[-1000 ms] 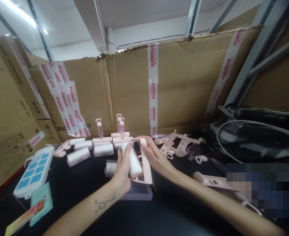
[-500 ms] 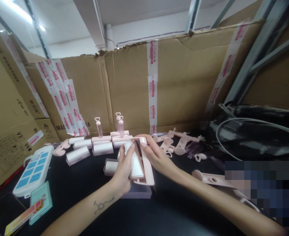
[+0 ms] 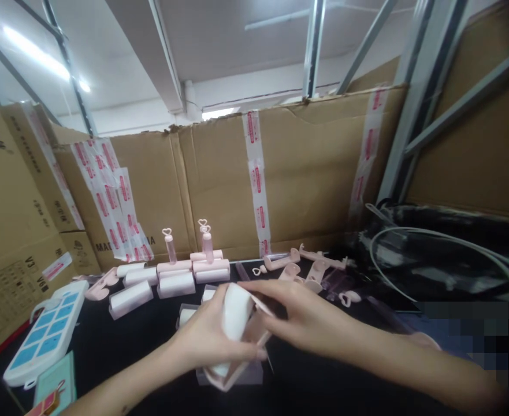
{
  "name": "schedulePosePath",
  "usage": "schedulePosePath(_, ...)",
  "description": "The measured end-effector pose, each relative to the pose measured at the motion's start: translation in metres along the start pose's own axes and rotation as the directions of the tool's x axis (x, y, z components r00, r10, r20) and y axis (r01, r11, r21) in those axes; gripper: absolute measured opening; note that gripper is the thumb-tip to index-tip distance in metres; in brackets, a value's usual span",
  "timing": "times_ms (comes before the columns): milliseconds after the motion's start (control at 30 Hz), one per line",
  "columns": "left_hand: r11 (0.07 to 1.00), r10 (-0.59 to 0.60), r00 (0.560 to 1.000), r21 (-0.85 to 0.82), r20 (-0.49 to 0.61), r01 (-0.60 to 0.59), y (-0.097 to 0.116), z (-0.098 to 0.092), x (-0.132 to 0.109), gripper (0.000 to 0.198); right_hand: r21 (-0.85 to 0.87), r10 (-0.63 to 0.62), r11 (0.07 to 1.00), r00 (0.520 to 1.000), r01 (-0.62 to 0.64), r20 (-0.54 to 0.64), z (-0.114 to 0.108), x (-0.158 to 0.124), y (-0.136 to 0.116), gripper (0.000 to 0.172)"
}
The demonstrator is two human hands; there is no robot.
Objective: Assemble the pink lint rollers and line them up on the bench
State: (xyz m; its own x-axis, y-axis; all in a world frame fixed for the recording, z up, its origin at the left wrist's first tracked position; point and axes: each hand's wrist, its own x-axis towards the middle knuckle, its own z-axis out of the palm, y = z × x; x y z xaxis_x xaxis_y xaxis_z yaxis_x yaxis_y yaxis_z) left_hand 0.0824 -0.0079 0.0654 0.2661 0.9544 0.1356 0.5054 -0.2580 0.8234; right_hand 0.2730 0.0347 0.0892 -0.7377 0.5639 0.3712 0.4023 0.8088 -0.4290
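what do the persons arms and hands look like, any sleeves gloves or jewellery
Both forearms are bare, with no sleeves in view. The left hand and right hand wear no gloves, and no rings, watch or bracelet show. The fingernails look short and unpainted, though the picture is blurred.

white roll (image 3: 235, 315) in pale pink frame (image 3: 237, 370) | pink handles (image 3: 310, 263) and white rolls (image 3: 176, 283) on black table (image 3: 119, 341) | white tray (image 3: 41, 335) with blue squares | brown cardboard wall (image 3: 315, 173), white tape (image 3: 256, 179) with red print | teal card (image 3: 55, 387) | black bag (image 3: 445, 254)
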Motion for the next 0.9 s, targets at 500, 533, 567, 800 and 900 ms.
schedulePosePath(500,0.985,-0.147,0.94,0.131,0.308,0.111,0.025,0.01,-0.046,0.056,0.162,-0.179,0.976,0.957,0.144,0.227,0.012,-0.035,-0.011,0.026)
schedulePosePath(533,0.984,-0.152,0.936,0.139,0.316,0.113,0.026,0.01,-0.047,0.055,0.186,-0.181,0.972,0.957,0.141,0.224,0.012,-0.035,-0.01,0.026)
schedulePosePath(567,0.983,-0.153,0.935,0.146,0.319,0.111,0.026,0.01,-0.047,0.056,0.209,-0.184,0.968,0.958,0.139,0.218,0.013,-0.035,-0.009,0.025)
schedulePosePath(800,0.978,-0.155,0.939,0.18,0.306,0.103,0.027,0.012,-0.048,0.052,0.316,-0.187,0.94,0.968,0.128,0.165,0.018,-0.036,-0.003,0.03)
schedulePosePath(900,0.975,-0.166,0.943,0.192,0.288,0.113,0.028,0.013,-0.05,0.05,0.33,-0.151,0.94,0.974,0.088,0.168,0.019,-0.037,-0.002,0.034)
